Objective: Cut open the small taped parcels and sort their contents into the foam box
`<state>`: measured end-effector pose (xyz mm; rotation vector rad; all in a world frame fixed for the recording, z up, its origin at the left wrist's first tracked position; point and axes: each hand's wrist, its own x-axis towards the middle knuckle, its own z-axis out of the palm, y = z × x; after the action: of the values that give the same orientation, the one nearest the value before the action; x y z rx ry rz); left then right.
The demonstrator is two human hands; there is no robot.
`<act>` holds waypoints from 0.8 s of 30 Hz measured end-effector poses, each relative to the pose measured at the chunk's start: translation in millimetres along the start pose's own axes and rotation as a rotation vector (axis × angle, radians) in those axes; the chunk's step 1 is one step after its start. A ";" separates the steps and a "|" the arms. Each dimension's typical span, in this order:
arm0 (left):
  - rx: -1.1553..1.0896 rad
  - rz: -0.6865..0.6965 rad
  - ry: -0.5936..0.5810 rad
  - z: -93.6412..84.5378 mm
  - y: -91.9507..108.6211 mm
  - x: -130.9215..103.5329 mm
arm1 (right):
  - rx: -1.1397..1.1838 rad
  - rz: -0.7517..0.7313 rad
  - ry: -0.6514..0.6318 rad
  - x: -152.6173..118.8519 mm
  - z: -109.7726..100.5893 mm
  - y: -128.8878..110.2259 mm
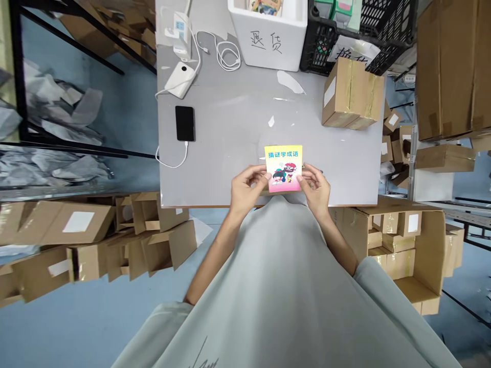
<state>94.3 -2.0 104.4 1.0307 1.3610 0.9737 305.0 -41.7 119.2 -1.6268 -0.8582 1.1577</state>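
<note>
A small card or booklet with a yellow top, a pink bottom, blue Chinese lettering and cartoon figures is held upright near the table's front edge. My left hand pinches its left side, thumb on the front face. On the opposite side, my right hand grips the right edge in the same way, fingers behind. Whether it is one card, a pack or a thin book cannot be told from here. A strip of something brown shows just under it, mostly hidden.
On the grey table lie a black phone, a white power bank with cables and a power strip. Behind stand a white bin and a black crate. Two taped cartons sit at right; open boxes flank the table.
</note>
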 end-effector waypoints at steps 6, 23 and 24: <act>-0.134 -0.141 -0.044 0.8 -8.0 0.0 | -0.017 0.023 -0.023 8.3 0.4 14.5; -0.016 0.047 -0.134 27.2 3.5 -17.5 | 0.355 0.241 -0.314 5.6 10.2 -0.4; 0.017 0.052 -0.099 26.6 -0.1 -16.9 | 0.416 0.271 -0.338 5.3 9.1 -0.8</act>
<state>120.9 -18.5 107.9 1.1173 1.2692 0.9383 298.0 -34.0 117.3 -1.2448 -0.5571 1.7093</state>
